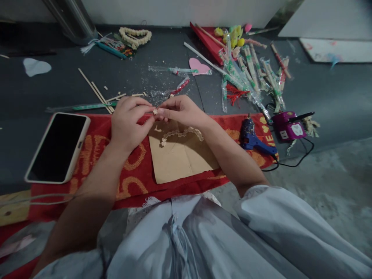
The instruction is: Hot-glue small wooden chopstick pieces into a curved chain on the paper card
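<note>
Over the far edge of a red towel, my two hands meet fingertip to fingertip. Between them is a small cream-coloured piece (155,112), too small to name exactly. My right hand (187,109) pinches it between thumb and forefinger. My left hand (128,120) is closed with its fingertips on the same piece from the left side. Below the hands, a wavy chain of small cream-coloured pieces (182,133) lies curved on a brown sheet of cardboard (180,162). Part of the cardboard's far edge is hidden by my right hand.
The red patterned towel (136,166) carries a phone (58,147) on the left and a blue glue gun (255,141) on the right. Thin wooden sticks (94,89) and wrapped chopsticks (250,69) lie beyond. A heart-shaped frame (135,37) is near a metal cylinder (71,19).
</note>
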A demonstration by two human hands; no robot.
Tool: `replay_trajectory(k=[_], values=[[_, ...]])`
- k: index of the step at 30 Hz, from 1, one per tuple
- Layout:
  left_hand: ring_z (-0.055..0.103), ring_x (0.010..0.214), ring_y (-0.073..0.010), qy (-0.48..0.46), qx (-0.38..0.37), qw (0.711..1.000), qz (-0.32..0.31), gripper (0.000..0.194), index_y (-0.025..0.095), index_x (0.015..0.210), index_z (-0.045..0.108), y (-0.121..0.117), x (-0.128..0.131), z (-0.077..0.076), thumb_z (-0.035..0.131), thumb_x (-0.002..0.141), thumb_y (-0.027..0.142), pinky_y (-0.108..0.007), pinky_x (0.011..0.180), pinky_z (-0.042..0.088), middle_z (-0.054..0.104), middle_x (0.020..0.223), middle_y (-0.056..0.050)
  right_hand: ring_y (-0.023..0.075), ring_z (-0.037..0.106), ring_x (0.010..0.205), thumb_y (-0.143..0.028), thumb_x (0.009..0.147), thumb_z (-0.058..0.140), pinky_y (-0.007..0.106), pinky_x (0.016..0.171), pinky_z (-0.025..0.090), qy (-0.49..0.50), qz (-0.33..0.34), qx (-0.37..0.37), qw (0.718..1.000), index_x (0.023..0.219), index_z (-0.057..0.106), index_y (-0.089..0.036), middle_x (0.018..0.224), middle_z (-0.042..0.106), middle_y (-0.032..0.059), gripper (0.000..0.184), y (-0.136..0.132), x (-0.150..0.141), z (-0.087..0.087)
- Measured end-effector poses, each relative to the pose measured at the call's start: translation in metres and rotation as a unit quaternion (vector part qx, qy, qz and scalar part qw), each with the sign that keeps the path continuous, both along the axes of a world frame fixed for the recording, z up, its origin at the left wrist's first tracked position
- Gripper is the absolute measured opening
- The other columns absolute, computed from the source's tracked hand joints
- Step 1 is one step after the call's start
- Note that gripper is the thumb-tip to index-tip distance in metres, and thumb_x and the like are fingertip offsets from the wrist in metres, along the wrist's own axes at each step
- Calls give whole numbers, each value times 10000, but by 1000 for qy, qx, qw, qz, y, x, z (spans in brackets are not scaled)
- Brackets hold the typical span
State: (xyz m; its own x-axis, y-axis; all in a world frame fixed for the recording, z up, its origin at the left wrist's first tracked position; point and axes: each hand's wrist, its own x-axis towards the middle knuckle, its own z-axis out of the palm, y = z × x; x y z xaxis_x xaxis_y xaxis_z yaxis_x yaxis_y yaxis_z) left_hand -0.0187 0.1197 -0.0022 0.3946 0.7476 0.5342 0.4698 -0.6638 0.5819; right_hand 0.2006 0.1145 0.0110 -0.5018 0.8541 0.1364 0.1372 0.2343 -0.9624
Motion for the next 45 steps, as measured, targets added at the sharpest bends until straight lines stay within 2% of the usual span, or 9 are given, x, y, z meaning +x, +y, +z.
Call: replay_trajectory(k=[3,9,15,18,25,29,34,39,45], values=[[635,1018,-280,41,50,998,17,129,283,912,707,-2,0,-6,701,964,402,-513,960,514,740,1032,-51,84,507,647,-781,853,741,218,547,354,-41,-28,15,999,837,708,-132,677,607,-17,650,2,-4,-4],[653,983,-277,61,117,991,34,142,289,878,645,-10,7,-6,608,1014,310,-502,865,522,725,1008,-60,89,488,668,-634,873,800,238,599,358,-99,-76,68,990,805,716,-123,687,608,-15,522,7,-6,-8],[659,936,-269,57,144,988,16,129,282,886,659,-8,6,-7,638,1011,307,-498,825,528,734,968,-62,100,542,666,-317,907,776,243,643,428,-130,-68,90,985,828,734,-117,677,640,-12,220,7,2,-2],[658,919,-272,56,157,986,17,126,276,875,672,-6,6,-11,659,996,310,-496,800,527,736,957,-65,106,565,703,-228,900,749,250,676,434,-178,-70,125,974,798,724,-133,709,663,-9,142,4,4,4],[667,987,-282,19,73,997,1,109,297,899,721,-3,6,-13,701,986,358,-521,916,529,743,996,-55,122,591,749,-182,896,694,272,745,476,-226,-79,148,959,801,709,-174,778,707,-6,97,-3,4,13],[696,963,-268,5,48,999,-1,154,293,892,751,0,6,-10,775,942,436,-491,884,564,768,981,-36,136,605,758,-142,888,624,288,762,497,-243,-86,156,954,812,676,-195,813,716,6,106,-2,5,13],[752,965,-230,-45,60,997,7,128,298,946,790,-2,10,-4,777,957,424,-449,898,625,811,1013,-11,163,607,786,-71,838,546,303,779,476,-289,-160,167,929,812,619,-225,846,722,18,172,6,14,7],[782,975,-212,-64,81,995,-3,101,336,1027,809,-5,11,-3,802,948,400,-415,873,646,827,1043,5,214,631,829,-115,930,464,331,782,440,-368,-256,144,882,889,612,-232,877,714,50,192,14,26,-2],[777,990,-200,-74,61,995,-5,142,371,1115,814,-8,11,-3,734,999,391,-408,893,645,828,1101,13,231,648,833,-251,1040,453,332,781,435,-401,-296,159,852,863,621,-221,826,693,77,246,19,32,-5]])
